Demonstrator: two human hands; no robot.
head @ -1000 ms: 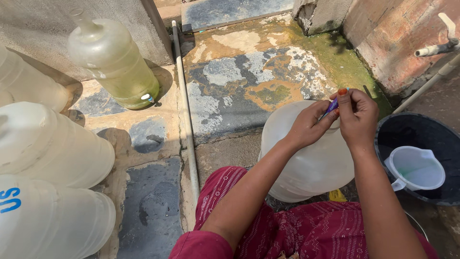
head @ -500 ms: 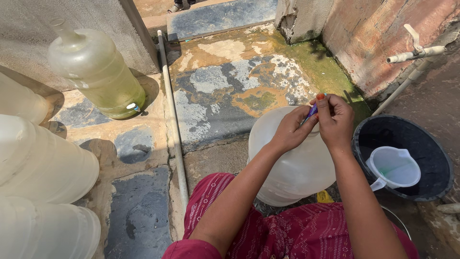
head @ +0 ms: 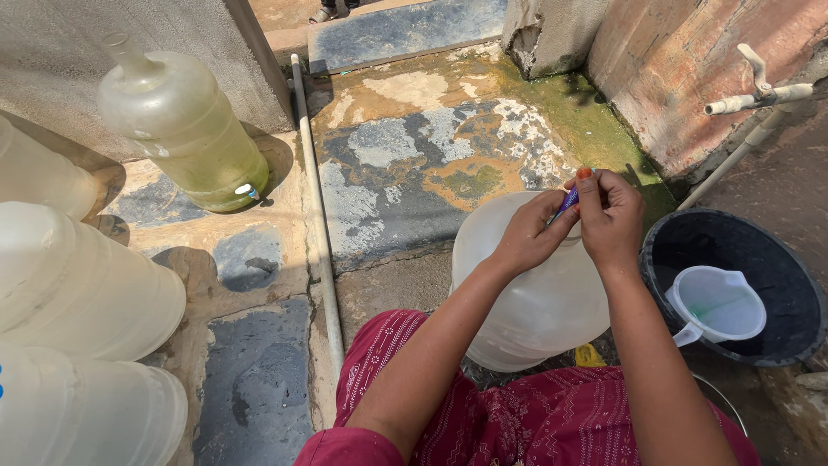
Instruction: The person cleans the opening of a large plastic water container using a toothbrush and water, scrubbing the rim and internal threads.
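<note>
A small purple cap (head: 568,200) is pinched between left hand (head: 528,233) and right hand (head: 614,220) above the water jug (head: 535,293); loosened fingers could drop it into the black bucket (head: 780,285)

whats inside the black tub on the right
A white plastic jug with a handle sits inside the black tub. The tub floor under the jug is covered, and its dark inside hides any water.
</note>
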